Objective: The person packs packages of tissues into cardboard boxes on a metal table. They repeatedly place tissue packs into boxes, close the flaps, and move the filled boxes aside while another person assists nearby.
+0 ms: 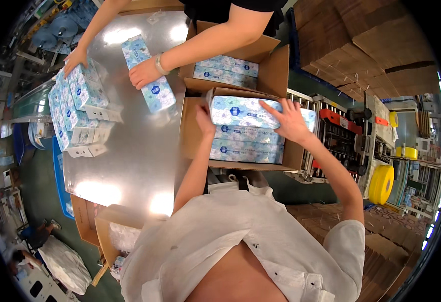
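Note:
A long pack of tissues (248, 109) in blue-and-white floral wrap lies level at the top of the near cardboard box (192, 135). My left hand (205, 121) grips its left end, the fingers partly hidden behind it. Toward the other end, my right hand (292, 122) holds it, with fingers over its top face and far edge. Beneath it, more tissue packs (248, 151) lie in rows inside the box.
Across the metal table (129, 176), a co-worker's hand (147, 73) rests on a single pack (160, 98); their other hand (76, 61) touches stacked packs (74, 108). An open box (273, 70) adjoins mine. Flattened cardboard (351, 40) and a roller conveyor (306, 168) stand right.

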The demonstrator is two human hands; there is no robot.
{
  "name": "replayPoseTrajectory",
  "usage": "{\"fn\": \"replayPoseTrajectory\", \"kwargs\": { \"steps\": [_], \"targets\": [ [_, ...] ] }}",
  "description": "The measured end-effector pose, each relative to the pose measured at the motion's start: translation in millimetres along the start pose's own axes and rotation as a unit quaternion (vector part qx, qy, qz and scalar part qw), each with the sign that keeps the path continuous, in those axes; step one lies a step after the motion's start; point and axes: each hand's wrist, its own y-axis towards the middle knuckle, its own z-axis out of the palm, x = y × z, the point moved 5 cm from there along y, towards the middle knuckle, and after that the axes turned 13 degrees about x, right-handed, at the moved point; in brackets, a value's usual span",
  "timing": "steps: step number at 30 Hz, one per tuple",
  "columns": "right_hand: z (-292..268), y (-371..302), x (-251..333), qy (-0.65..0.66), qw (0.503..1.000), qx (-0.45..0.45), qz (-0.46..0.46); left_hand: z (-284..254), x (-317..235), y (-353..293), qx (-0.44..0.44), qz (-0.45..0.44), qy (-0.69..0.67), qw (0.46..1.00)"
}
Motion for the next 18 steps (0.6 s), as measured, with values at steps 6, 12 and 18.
{"fn": "replayPoseTrajectory", "kwargs": {
  "steps": [6, 12, 18],
  "targets": [
    [38.6, 19.7, -19.9, 0.067, 0.996, -0.054, 0.025, -41.8, 11.6, -35.4, 0.032, -0.058, -0.322, 0.944],
    [26.2, 11.8, -15.4, 0.075, 0.995, -0.056, -0.024, -134.0, -11.0, -145.8, 0.04, -0.172, -0.201, 0.964],
    [82.6, 45.9, -17.5, 0.067, 0.997, -0.02, -0.031, -169.1, -34.7, -228.8, -0.017, -0.163, -0.179, 0.97]
  ]
}}
